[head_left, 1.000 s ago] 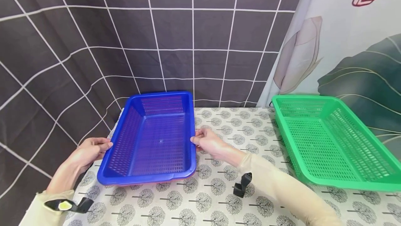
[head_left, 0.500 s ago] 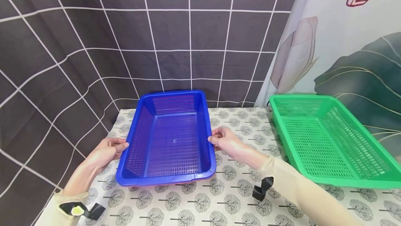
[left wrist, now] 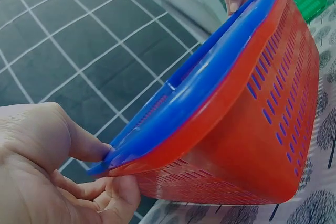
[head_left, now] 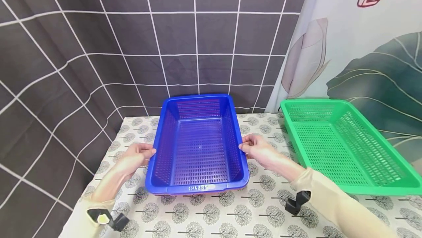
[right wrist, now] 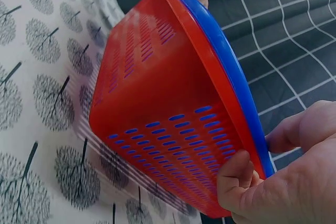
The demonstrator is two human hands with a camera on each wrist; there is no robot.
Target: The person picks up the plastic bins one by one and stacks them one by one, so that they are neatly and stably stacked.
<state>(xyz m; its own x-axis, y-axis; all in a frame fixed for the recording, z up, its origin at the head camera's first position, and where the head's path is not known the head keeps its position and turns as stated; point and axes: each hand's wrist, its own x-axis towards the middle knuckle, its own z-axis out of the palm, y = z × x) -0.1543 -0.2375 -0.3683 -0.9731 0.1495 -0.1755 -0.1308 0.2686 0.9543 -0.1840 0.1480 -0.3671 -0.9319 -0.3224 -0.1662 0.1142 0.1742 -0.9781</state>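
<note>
A blue plastic basket (head_left: 201,150) sits nested inside a red basket (right wrist: 157,77) of the same shape; from the head view the red one barely shows beneath the blue rim. My left hand (head_left: 136,155) pinches the stacked rims at the left side, thumb on the blue rim and fingers curled beneath the red one, as the left wrist view shows. On the opposite side my right hand (head_left: 258,150) grips both rims the same way. Nothing lies inside the blue basket.
A green slotted basket (head_left: 333,150) stands on the right of the table, which has a tree-print cloth (head_left: 211,212). Behind the table hangs a dark curtain with white grid lines (head_left: 214,32), and a pale patterned curtain (head_left: 346,47) hangs at the right.
Both hands and the nested blue and red baskets have shifted rightward across the table, towards the green basket. The grip on the rims stays the same.
</note>
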